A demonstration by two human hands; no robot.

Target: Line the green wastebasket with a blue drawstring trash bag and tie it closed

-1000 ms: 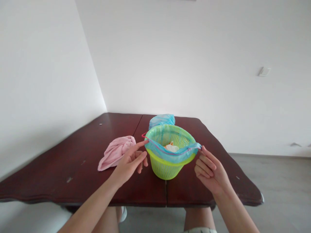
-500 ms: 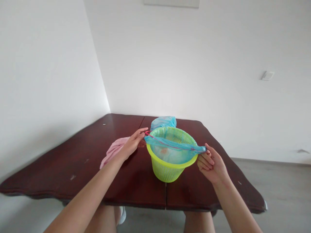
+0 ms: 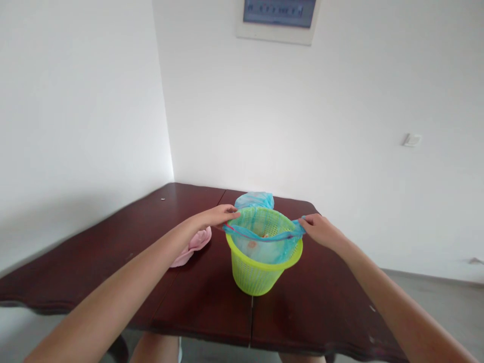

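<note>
A yellow-green mesh plastic basket (image 3: 257, 277) stands upright on the dark red table. Inside it hangs a thin blue plastic bag (image 3: 264, 249), with a red drawstring along its near edge. My left hand (image 3: 223, 216) is closed at the left side of the rim, pinching the bag and perhaps the rim. At the right side, my right hand (image 3: 319, 229) pinches a gathered corner of the bag just above the rim. The bag's near edge stretches between both hands across the opening. Part of the bag's lower body shows through the mesh.
A second bunched blue plastic bag (image 3: 255, 200) lies behind the basket. A folded pink cloth (image 3: 192, 247) rests to the left, partly under my left forearm. The table (image 3: 204, 312) meets white walls at the back and left. A framed panel (image 3: 278, 20) hangs above.
My right hand has moved up and in toward the rim, now palm down. The stretched bag edge sags more between my hands. The view has tilted up, showing more of the wall panel.
</note>
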